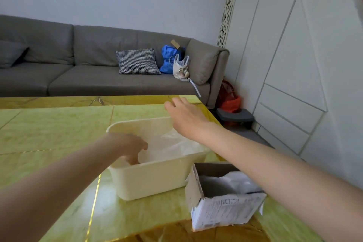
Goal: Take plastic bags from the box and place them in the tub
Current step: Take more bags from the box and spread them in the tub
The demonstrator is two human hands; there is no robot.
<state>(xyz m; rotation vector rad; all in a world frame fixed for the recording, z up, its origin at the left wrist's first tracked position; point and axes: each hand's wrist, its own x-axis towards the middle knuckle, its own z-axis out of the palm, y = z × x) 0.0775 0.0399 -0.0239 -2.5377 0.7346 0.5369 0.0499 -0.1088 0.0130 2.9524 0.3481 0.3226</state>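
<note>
A: Table (59, 129) of yellow-green stone carries everything here. From the left, what do you see first?

B: The left hand (130, 148) is down inside the cream tub (155, 179), fingers curled onto the plastic bags (172, 147) that lie there. I cannot tell if it pinches the film or only presses it.

A: So which step is this?

B: I judge it is the placing step: the bags are in the tub, spreading toward its right wall, and the hand settles them.

A: And the other hand?

B: The right hand (186, 118) hovers over the far right corner of the tub, fingers spread and straight, holding nothing.

A: Further right?

B: The cardboard box (224, 208) stands just beside the tub, nearer the person, its top open. More white plastic (235, 182) shows inside it, under the right forearm.

A: Then the next move?

B: Probably one hand must go to the box and pinch the thin film well, because it is slippery and may drag its neighbours out.
</note>
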